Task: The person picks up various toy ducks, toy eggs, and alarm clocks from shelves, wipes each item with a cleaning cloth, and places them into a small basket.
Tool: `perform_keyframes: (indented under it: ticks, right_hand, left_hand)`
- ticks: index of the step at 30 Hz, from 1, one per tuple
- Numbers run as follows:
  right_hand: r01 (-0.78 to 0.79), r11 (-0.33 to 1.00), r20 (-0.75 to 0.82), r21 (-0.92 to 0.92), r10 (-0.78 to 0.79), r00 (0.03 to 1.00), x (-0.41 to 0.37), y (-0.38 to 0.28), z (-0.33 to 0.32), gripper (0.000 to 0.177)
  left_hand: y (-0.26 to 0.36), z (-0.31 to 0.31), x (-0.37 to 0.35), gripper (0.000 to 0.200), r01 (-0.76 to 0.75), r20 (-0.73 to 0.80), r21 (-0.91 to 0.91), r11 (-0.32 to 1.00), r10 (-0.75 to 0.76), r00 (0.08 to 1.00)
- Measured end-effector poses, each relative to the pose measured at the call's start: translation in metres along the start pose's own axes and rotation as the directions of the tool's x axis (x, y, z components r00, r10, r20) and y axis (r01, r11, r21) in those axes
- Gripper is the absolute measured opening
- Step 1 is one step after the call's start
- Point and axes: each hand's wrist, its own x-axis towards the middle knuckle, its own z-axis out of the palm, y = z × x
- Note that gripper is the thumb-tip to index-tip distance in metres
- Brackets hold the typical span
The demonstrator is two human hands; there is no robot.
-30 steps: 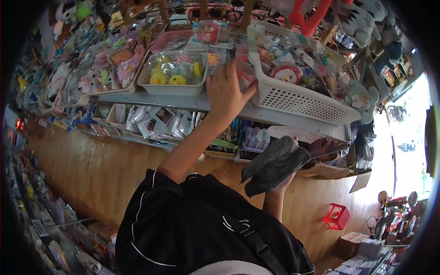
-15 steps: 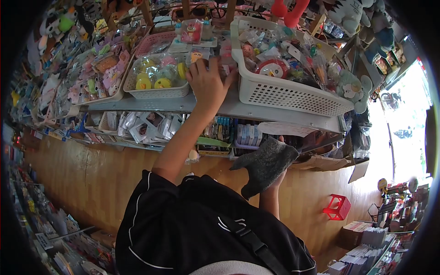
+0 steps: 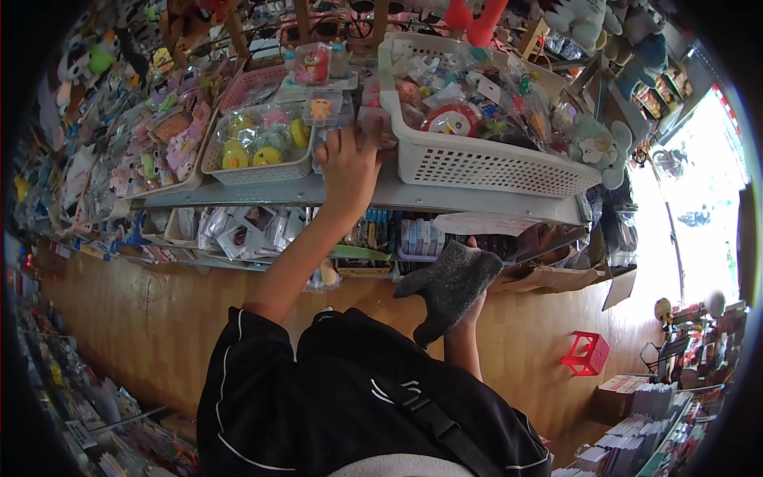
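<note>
My left hand [image 3: 350, 169] reaches over the metal shelf edge [image 3: 413, 195], between a small white basket [image 3: 262, 172] of yellow toys and a larger white basket [image 3: 493, 165] of packaged items. Its fingers are bent down against small clear packages, and their tips are partly hidden. Just above them lies a packaged orange figure [image 3: 320, 108]. Lower right, my right hand [image 3: 477, 306] holds a dark grey cloth [image 3: 451, 288], which covers most of its fingers.
A pink basket [image 3: 238, 91] stands behind the small one, and packaged toys [image 3: 171, 143] fill the left. Boxes and packets line the lower shelf. A red stool [image 3: 586, 354] stands on the wooden floor [image 3: 524, 342]. Plush toys [image 3: 600, 151] hang at right.
My left hand has moved slightly down and away from the packaged orange figure, which now shows fully. My right hand still holds the cloth. The view has shifted a little.
</note>
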Motion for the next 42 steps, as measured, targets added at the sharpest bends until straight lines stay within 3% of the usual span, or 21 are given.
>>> perform_keyframes:
  ticks: [2, 9, 15, 17, 18, 20, 22, 23, 24, 25, 26, 27, 28, 29, 30, 32, 35, 37, 38, 39, 42]
  right_hand:
    - [-0.016, 0.998, 0.062, 0.056, 0.013, 0.998, 0.004, 0.001, -0.009, 0.045]
    - [-0.054, 0.993, 0.056, 0.103, 0.048, 0.997, 0.006, 0.005, -0.005, 0.045]
    - [-0.068, 0.997, 0.02, 0.039, 0.067, 0.998, 0.004, 0.009, -0.001, 0.047]
    - [-0.024, 0.99, -0.011, -0.141, 0.023, 1.0, 0.002, 0.008, 0.003, 0.047]
    - [-0.016, 0.993, 0.021, -0.113, 0.019, 1.0, 0.001, 0.008, 0.008, 0.048]
    - [-0.024, 0.993, 0.041, -0.119, 0.029, 0.999, 0.0, 0.009, 0.004, 0.048]
    - [-0.034, 0.991, 0.066, -0.128, 0.043, 0.997, -0.001, 0.009, 0.002, 0.048]
    - [-0.05, 0.996, 0.016, -0.081, 0.051, 0.999, -0.001, 0.008, 0.006, 0.047]
    - [-0.062, 0.998, -0.034, -0.033, 0.061, 0.998, 0.0, 0.009, 0.008, 0.047]
    - [-0.094, 0.995, -0.011, -0.032, 0.094, 0.996, 0.001, 0.011, 0.007, 0.047]
    - [-0.055, 0.979, 0.05, -0.199, 0.066, 0.997, 0.003, 0.014, 0.004, 0.047]
    - [0.004, 0.935, 0.119, -0.355, 0.041, 0.992, 0.006, 0.016, -0.002, 0.047]
    - [-0.027, 0.967, 0.205, -0.252, 0.08, 0.976, 0.014, 0.026, -0.017, 0.047]
    - [-0.043, 0.967, 0.22, -0.25, 0.1, 0.97, 0.019, 0.03, -0.012, 0.047]
    - [-0.126, 0.973, 0.234, -0.194, 0.171, 0.957, 0.023, 0.032, -0.005, 0.045]
    - [-0.297, 0.951, 0.263, -0.084, 0.309, 0.914, 0.029, 0.037, 0.012, 0.041]
    - [-0.489, 0.872, 0.311, -0.005, 0.466, 0.828, 0.036, 0.046, 0.035, 0.038]
    - [-0.545, 0.837, 0.278, 0.041, 0.514, 0.811, 0.038, 0.065, 0.054, 0.036]
    - [-0.607, 0.795, 0.359, -0.02, 0.572, 0.738, 0.04, 0.072, 0.058, 0.035]
    - [-0.617, 0.787, 0.378, -0.01, 0.574, 0.726, 0.037, 0.081, 0.063, 0.035]
    - [-0.715, 0.698, 0.275, -0.048, 0.697, 0.662, 0.042, 0.109, 0.082, 0.037]
  left_hand:
    - [-0.003, -0.005, 0.005, 0.048, -0.012, 0.047, -0.062, 0.998, 0.015, 0.999]
    - [-0.011, 0.01, -0.002, 0.039, -0.006, -0.029, -0.103, 0.995, 0.003, 1.0]
    - [-0.004, -0.004, -0.007, 0.042, -0.037, -0.059, 0.022, 0.999, 0.038, 0.998]
    - [-0.006, -0.012, -0.014, 0.044, -0.007, -0.159, -0.124, 0.992, -0.013, 0.987]
    - [-0.014, -0.02, -0.023, 0.041, -0.123, -0.264, -0.226, 0.966, 0.061, 0.963]
    - [-0.04, -0.039, -0.061, 0.035, -0.28, -0.284, -0.348, 0.895, 0.184, 0.941]
    - [-0.065, -0.056, -0.127, 0.027, -0.199, -0.099, -0.431, 0.88, 0.173, 0.98]
    - [-0.08, -0.065, -0.172, 0.021, -0.06, 0.119, -0.432, 0.9, 0.123, 0.985]
    - [-0.096, -0.074, -0.242, 0.016, 0.228, 0.432, -0.365, 0.903, -0.053, 0.9]
    - [-0.116, -0.08, -0.324, 0.011, 0.347, 0.629, -0.141, 0.927, -0.187, 0.754]
    - [-0.132, -0.1, -0.414, 0.012, 0.346, 0.903, 0.189, 0.919, -0.301, 0.306]
    - [-0.127, -0.129, -0.488, 0.012, 0.32, 0.937, 0.344, 0.883, -0.344, -0.059]
    - [-0.114, -0.163, -0.539, 0.013, 0.342, 0.873, 0.472, 0.812, -0.379, -0.305]
    - [-0.098, -0.192, -0.57, 0.013, 0.411, 0.791, 0.591, 0.694, -0.398, -0.465]
    - [-0.083, -0.214, -0.587, 0.014, 0.494, 0.713, 0.697, 0.52, -0.433, -0.551]
    - [-0.047, -0.24, -0.604, 0.015, 0.608, 0.599, 0.778, 0.162, -0.485, -0.637]
    - [-0.008, -0.252, -0.604, 0.016, 0.678, 0.534, 0.726, -0.117, -0.525, -0.663]
    - [0.008, -0.25, -0.607, 0.017, 0.712, 0.525, 0.667, -0.218, -0.54, -0.657]
    - [0.012, -0.248, -0.606, 0.018, 0.726, 0.525, 0.643, -0.243, -0.55, -0.649]
    - [0.012, -0.243, -0.602, 0.018, 0.744, 0.529, 0.617, -0.257, -0.565, -0.634]
    - [-0.004, -0.228, -0.591, 0.02, 0.796, 0.539, 0.538, -0.278, -0.613, -0.578]
